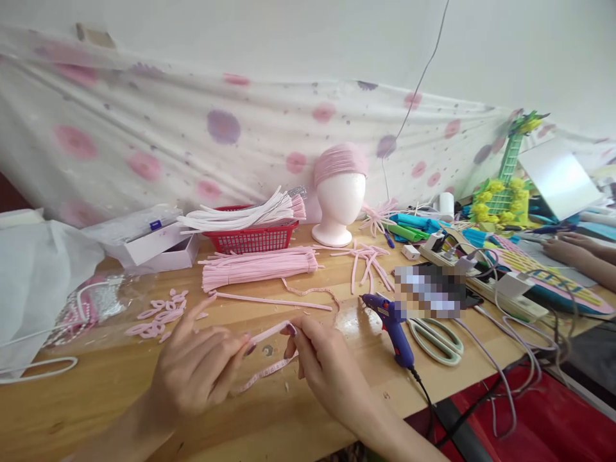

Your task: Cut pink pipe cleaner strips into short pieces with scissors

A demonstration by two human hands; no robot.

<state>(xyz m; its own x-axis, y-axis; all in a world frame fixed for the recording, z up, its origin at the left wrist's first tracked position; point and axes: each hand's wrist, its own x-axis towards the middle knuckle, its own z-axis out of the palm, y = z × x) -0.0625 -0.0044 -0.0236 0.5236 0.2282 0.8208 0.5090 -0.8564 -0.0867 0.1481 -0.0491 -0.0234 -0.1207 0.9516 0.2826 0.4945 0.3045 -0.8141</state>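
A short piece of pink pipe cleaner (270, 332) is stretched between my two hands above the wooden table. My left hand (195, 362) pinches one end, its index finger raised. The other end sits between the thumb and fingertips of my right hand (325, 356). Beneath my hands a pink tape measure (267, 372) lies curled. Just beyond them rests a single straight pink pipe cleaner (276, 301). Several pink loops (161, 314) are piled left of my left hand. A thick bundle of pink pipe cleaners (260, 267) lies farther back.
A blue glue gun (392, 324) and green-handled scissors (437, 341) lie at right, near a phone and a power strip (510, 295) with tangled cables. Behind stand a red basket (253, 240) and a white foam head (341, 199). Another person's hands (577, 250) are at far right.
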